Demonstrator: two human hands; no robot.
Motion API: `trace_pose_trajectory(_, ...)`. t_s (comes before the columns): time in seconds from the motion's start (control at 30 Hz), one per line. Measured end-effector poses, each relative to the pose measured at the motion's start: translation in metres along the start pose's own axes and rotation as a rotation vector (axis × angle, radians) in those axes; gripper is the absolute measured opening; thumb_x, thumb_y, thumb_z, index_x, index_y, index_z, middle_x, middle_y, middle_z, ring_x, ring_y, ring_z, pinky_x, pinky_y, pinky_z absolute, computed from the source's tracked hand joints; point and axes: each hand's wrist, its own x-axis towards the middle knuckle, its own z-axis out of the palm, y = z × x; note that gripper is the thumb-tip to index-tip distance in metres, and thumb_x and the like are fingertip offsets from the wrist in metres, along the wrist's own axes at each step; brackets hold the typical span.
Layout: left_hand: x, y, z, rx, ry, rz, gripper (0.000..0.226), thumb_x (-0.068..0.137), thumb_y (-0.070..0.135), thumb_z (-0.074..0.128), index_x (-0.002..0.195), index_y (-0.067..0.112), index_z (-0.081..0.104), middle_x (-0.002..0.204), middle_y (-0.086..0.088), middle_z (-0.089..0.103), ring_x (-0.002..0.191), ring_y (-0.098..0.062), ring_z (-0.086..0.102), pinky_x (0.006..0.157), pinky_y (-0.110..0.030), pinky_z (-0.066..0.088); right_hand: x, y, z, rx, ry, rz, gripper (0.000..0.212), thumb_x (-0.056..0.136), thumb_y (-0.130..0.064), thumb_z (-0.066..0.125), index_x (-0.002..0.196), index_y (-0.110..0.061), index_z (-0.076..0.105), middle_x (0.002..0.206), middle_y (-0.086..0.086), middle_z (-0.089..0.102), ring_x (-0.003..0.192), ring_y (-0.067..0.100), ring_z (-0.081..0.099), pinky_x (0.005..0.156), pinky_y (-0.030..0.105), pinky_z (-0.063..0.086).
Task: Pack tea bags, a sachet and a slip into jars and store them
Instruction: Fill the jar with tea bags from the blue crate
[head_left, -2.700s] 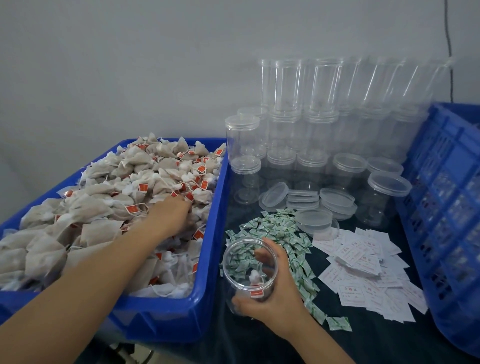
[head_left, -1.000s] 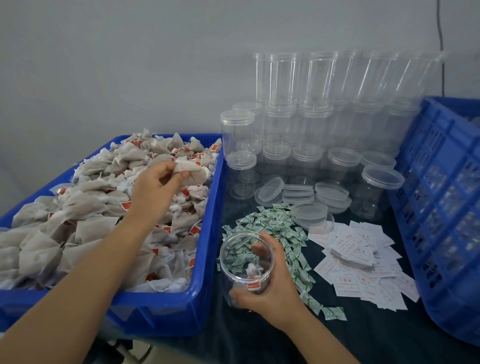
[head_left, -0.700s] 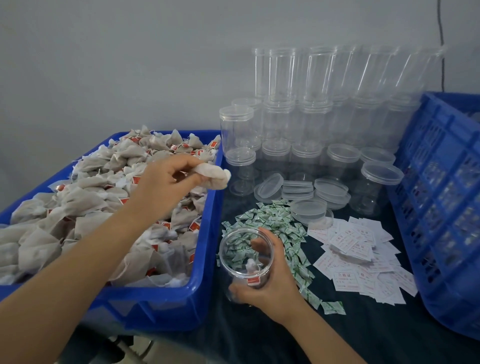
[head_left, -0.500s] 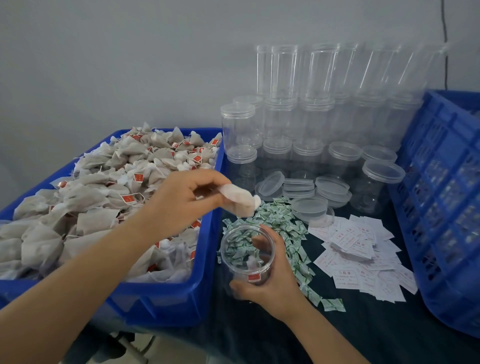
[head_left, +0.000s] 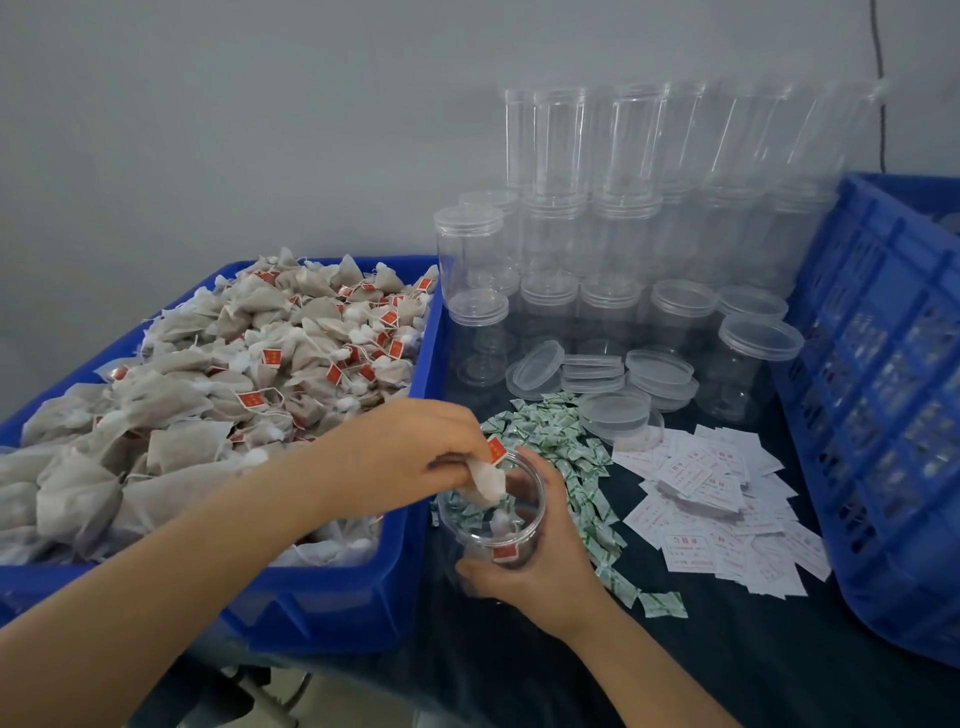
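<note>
From the head camera, the left hand hangs over the mouth of a clear jar, its fingers curled and pinching a pale tea bag whose lower end dips past the jar's rim. The bag's red tag sticks up beside the knuckles. The right hand wraps round the jar from the near right, fingers curled against its wall, holding it upright on the dark table. Another tea bag with a red tag lies in the jar's bottom.

To the left stands a blue bin heaped with tea bags. Just right of the jar lies a spread of green-and-white sachets, and further right a loose pile of white printed slips. Beyond these, towards the wall, lie loose clear lids, and behind them stacked empty jars rise in rows. A blue perforated crate fills the right edge.
</note>
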Motion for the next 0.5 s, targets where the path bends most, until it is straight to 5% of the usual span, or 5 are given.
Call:
trace_pose_trajectory(0.27, 0.025, 0.006, 0.020, 0.374, -0.376, 0.101, 0.025, 0.100, 0.020, 0.040, 0.116, 0.019, 0.060, 0.114, 0.003, 0.057, 0.104, -0.013, 0.050, 0.084, -0.025, 0.041, 0.000, 0.001, -0.002, -0.029, -0.008, 0.031, 0.103, 0.059, -0.021, 0.089, 0.134, -0.059, 0.030, 0.125, -0.022, 0.056, 0.121, 0.013, 0.060, 0.093, 0.037, 0.057)
trace_pose_trajectory(0.5, 0.044, 0.010, 0.027, 0.647, -0.604, 0.209, 0.020, 0.091, 0.007, 0.055, 0.111, 0.011, 0.055, 0.099, -0.004, 0.060, 0.082, -0.023, 0.058, 0.071, -0.034, 0.051, 0.002, 0.004, -0.002, -0.050, 0.002, 0.042, 0.106, 0.059, -0.022, 0.091, 0.137, -0.059, 0.028, 0.130, -0.019, 0.056, 0.122, 0.016, 0.060, 0.095, 0.041, 0.056)
